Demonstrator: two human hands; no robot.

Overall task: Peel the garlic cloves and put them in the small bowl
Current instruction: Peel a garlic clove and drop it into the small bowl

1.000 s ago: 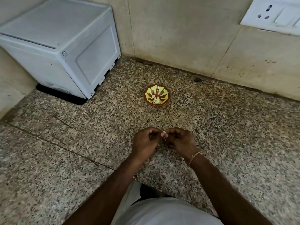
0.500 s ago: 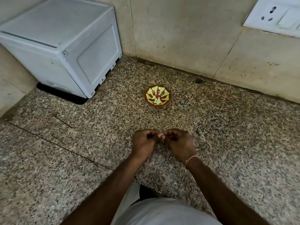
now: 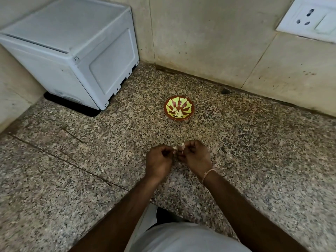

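Head camera, looking steeply down at granite counter (image 3: 254, 160), close.

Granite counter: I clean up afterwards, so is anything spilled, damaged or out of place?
Nothing spilled. The small red-and-green patterned bowl sits upright. A dark crack runs across the speckled granite counter on the left.

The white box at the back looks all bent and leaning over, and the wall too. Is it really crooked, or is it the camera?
Head view: the wide lens bends straight lines, so the white box and the wall socket lean near the edges; the small bowl in the middle looks round and sharp; light is soft and even, with a dark shadow only under the box; the garlic clove between the hands is tiny and a bit fuzzy.
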